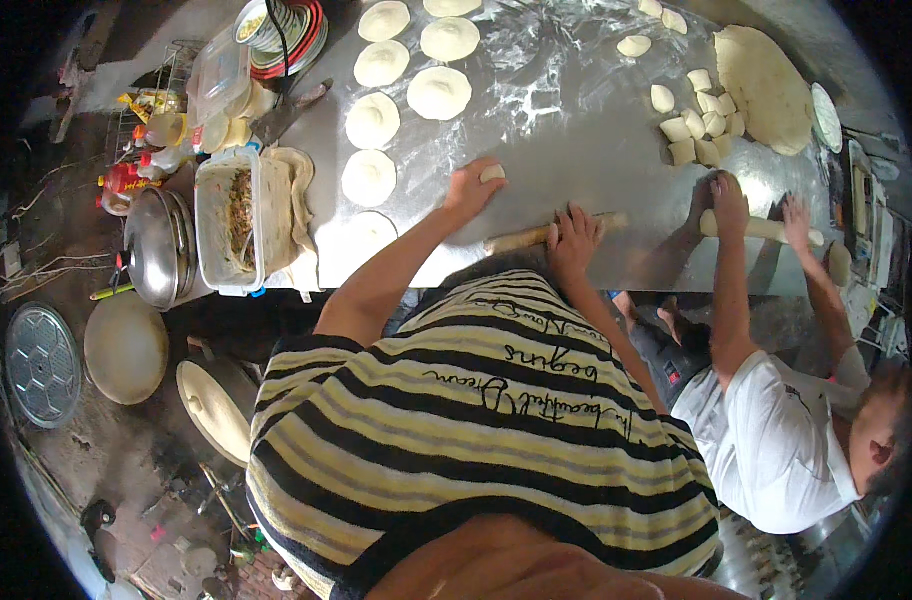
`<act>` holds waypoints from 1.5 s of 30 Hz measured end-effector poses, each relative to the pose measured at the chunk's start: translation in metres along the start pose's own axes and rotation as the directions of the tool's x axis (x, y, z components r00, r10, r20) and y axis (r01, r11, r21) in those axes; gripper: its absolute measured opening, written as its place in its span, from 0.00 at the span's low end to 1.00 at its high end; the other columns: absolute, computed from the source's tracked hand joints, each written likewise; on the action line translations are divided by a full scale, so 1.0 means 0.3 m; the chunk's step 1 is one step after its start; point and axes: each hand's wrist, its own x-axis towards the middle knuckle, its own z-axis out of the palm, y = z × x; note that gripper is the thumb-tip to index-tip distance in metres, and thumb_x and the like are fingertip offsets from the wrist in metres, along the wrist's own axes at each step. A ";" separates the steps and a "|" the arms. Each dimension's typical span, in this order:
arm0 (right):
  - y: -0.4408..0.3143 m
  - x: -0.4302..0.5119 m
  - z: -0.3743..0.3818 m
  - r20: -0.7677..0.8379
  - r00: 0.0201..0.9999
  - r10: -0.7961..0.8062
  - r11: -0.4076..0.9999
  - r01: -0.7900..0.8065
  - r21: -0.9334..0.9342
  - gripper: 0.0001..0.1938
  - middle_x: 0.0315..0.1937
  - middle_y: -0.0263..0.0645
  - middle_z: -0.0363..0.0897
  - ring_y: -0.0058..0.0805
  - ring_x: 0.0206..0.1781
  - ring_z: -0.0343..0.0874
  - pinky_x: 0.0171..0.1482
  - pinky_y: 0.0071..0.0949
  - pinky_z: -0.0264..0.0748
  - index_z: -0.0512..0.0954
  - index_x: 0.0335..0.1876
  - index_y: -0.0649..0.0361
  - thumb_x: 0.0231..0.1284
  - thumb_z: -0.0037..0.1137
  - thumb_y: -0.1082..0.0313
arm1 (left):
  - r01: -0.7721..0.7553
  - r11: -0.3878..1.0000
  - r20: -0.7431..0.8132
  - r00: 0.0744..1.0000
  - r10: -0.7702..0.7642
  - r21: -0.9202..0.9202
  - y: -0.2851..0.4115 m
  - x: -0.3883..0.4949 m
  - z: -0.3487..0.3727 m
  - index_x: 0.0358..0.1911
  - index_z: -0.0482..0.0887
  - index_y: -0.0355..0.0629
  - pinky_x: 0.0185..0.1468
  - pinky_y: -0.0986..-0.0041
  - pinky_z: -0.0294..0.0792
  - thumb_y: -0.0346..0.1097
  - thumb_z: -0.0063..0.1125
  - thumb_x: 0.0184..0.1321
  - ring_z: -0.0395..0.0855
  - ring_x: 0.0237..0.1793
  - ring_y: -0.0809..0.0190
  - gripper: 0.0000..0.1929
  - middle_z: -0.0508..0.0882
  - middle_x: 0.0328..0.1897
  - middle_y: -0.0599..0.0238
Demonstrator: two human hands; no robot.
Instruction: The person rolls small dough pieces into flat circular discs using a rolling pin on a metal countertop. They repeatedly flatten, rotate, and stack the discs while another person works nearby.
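Observation:
My left hand (474, 187) holds a small piece of dough (492, 174) between thumb and fingers, over the metal table (576, 157). My right hand (576, 238) lies across a wooden rolling pin (519, 238) near the table's front edge, its fingers reaching past the pin. Beyond and left of my left hand, flat dough rounds (369, 178) lie in two columns, their middles slightly raised. One more round (372, 232) sits close to my left forearm. Several cut dough pieces (694, 126) are grouped to the right, beside a large slab of dough (763, 90).
At right a co-worker's hands (730, 202) rest on a dough roll (763, 227). A plastic tub (276, 225) with filling and a lidded metal pot (155, 244) stand left. Stacked plates (306, 45) and bottles (129, 178) are behind them. Flour (531, 90) dusts the table.

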 end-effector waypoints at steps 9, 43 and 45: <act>-0.006 -0.001 0.007 -0.033 0.999 0.015 0.996 -0.012 0.089 0.14 0.57 0.37 0.73 0.39 0.62 0.67 0.66 0.56 0.49 0.79 0.44 0.53 0.54 0.52 0.59 | -0.266 0.452 -0.004 0.859 0.513 0.851 0.036 0.095 0.117 0.65 0.64 0.46 0.70 0.42 0.41 0.60 0.56 0.53 0.48 0.72 0.43 0.38 0.54 0.73 0.49; -0.055 -0.083 -0.033 0.204 0.974 0.094 0.982 -0.057 -0.180 0.25 0.64 0.50 0.63 0.49 0.68 0.58 0.65 0.54 0.54 0.72 0.57 0.59 0.57 0.51 0.52 | -0.245 0.943 -0.303 0.903 0.306 0.224 -0.127 -0.041 0.241 0.43 0.81 0.41 0.42 0.63 0.74 0.36 0.61 0.50 0.83 0.36 0.48 0.15 0.84 0.34 0.51; -0.068 -0.003 -0.007 0.149 0.985 0.087 0.988 -0.066 -0.138 0.24 0.63 0.50 0.64 0.49 0.67 0.59 0.64 0.54 0.55 0.72 0.56 0.58 0.57 0.50 0.52 | -0.212 0.949 -0.194 0.946 0.259 0.232 -0.114 -0.049 0.271 0.45 0.81 0.42 0.45 0.62 0.74 0.36 0.62 0.50 0.84 0.39 0.49 0.17 0.84 0.38 0.49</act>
